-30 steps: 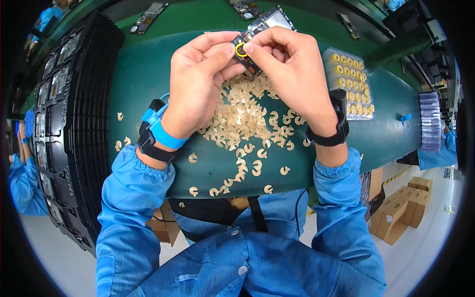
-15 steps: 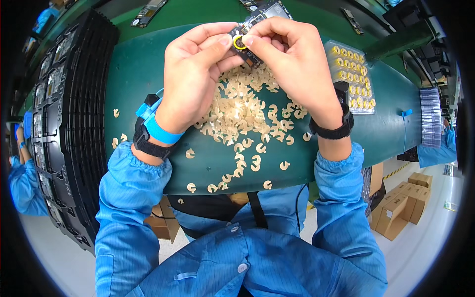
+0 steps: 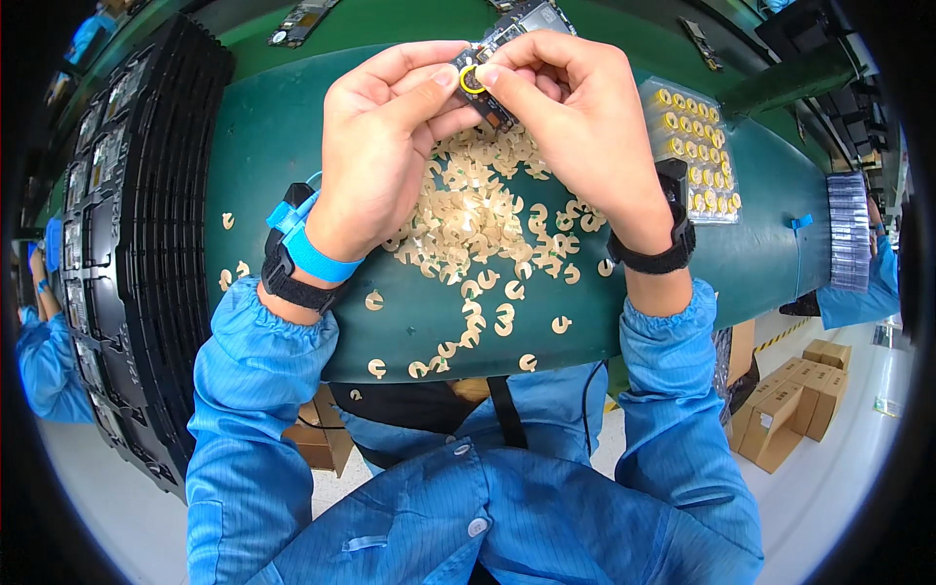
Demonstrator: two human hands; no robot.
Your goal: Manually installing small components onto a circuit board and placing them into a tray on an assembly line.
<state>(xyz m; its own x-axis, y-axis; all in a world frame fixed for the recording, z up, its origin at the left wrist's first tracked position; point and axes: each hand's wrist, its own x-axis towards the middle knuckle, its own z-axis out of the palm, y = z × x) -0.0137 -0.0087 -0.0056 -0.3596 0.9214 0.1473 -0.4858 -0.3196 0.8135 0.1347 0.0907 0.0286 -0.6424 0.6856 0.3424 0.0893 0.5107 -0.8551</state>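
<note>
Over the far part of the green table, both hands meet at a dark circuit board [image 3: 499, 118]. My left hand [image 3: 380, 141] grips the board's left side between thumb and fingers. On the board's face lies a thin yellow ring [image 3: 462, 82] with a dark centre. The thumb of my right hand [image 3: 590, 132] presses the ring's right edge, its other fingers curled beside and behind the board. Below the hands spreads a heap of small cream C-shaped pieces [image 3: 468, 214], several strewn singly toward the near edge. My fingers partly hide the board.
A clear tray [image 3: 647, 90] of yellow-ringed round parts stands right of my right hand. Tall stacked black trays [image 3: 122, 263] flank the table's left side. More circuit boards [image 3: 302, 21] lie at the back. Cardboard boxes [image 3: 780, 419] sit on the floor at right.
The board and both hands have shifted only very slightly. My right thumb stays at the ring; the loose pieces lie as before.
</note>
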